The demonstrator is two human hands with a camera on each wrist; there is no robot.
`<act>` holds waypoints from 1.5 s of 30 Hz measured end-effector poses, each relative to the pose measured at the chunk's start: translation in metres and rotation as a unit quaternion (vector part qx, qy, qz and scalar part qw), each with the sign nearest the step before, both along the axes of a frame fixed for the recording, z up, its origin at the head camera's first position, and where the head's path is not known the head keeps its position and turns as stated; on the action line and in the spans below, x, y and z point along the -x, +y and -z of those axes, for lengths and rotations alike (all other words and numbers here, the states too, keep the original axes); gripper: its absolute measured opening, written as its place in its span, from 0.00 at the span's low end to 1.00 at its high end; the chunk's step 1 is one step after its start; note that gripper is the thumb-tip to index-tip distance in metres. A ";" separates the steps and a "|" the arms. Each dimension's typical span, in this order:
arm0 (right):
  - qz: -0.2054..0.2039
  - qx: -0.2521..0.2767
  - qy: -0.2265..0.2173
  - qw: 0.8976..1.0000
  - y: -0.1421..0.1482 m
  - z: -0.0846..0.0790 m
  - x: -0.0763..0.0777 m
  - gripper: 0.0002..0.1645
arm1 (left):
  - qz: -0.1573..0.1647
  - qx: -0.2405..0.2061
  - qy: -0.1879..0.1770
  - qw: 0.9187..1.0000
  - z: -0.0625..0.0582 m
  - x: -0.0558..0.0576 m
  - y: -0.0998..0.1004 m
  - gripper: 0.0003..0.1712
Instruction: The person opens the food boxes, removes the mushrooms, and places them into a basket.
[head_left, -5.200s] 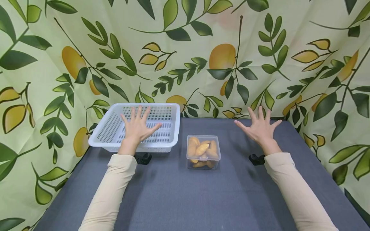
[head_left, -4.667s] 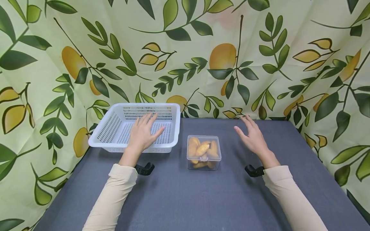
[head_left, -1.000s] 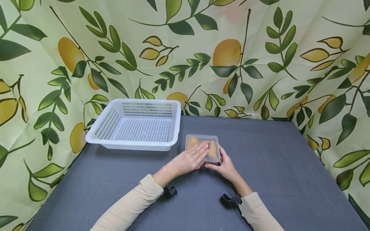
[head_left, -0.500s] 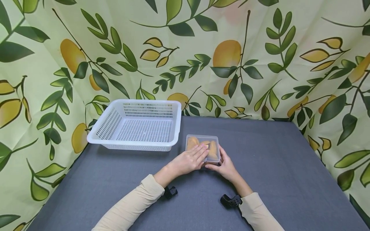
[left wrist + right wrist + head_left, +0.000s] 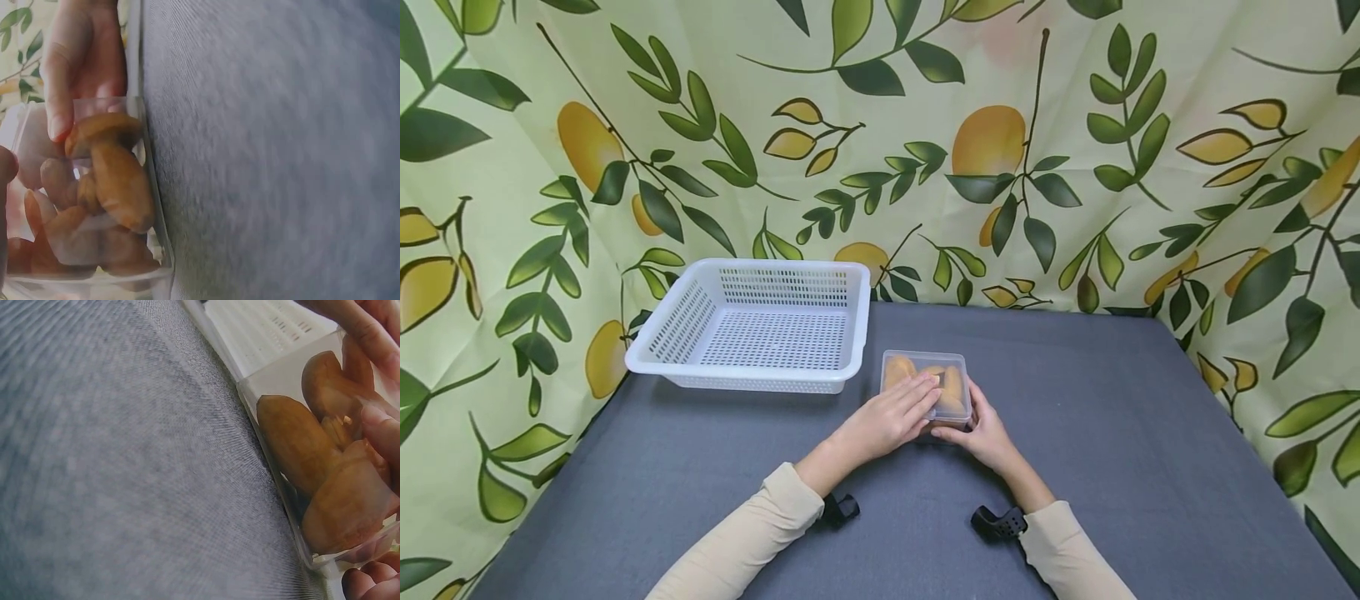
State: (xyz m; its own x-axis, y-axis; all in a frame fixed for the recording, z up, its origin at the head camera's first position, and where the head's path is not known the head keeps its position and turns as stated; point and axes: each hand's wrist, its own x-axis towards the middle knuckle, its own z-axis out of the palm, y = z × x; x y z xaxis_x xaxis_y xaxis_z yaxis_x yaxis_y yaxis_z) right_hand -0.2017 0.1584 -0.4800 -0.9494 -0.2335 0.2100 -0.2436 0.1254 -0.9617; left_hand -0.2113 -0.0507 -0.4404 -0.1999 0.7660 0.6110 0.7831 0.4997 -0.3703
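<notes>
Since the earliest frame, left hand [image 5: 882, 423] and right hand [image 5: 990, 435] have come in from wide apart to the clear box [image 5: 955, 400] on the table [image 5: 1075, 408]. Left: straight fingers together on the lid [image 5: 957, 359], thumb unclear. Right: clamped round the box's near right corner. Judged early stage: box gripped, lid not yet off, mushroom-like pieces [image 5: 122, 181] inside. White basket [image 5: 752, 379] farther back, untouched.

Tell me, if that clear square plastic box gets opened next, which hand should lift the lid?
Probably the left hand: its fingers lie across the lid. The right hand grips the side of the box, so could steady it.
</notes>
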 end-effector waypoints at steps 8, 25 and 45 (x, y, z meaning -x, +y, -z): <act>-0.006 0.005 0.008 1.000 -0.001 0.000 -0.001 0.59 | 0.006 -0.008 0.025 1.000 0.001 -0.002 -0.002 0.24; -0.005 -0.007 0.010 1.000 0.001 -0.001 -0.001 0.58 | -0.013 -0.025 0.062 0.998 -0.013 -0.015 -0.011 0.28; 0.011 0.001 0.021 1.000 0.003 -0.006 -0.002 0.62 | -0.012 -0.055 0.044 0.997 -0.013 -0.028 -0.032 0.23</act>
State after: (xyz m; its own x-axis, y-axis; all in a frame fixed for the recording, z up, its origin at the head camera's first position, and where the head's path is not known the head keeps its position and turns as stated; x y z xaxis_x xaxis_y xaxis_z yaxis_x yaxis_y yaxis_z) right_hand -0.1993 0.1616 -0.4741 -0.9445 -0.2129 0.2503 -0.2811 0.1290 -0.9510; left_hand -0.1834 -0.0828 -0.4278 -0.1595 0.6885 0.7075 0.7371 0.5597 -0.3786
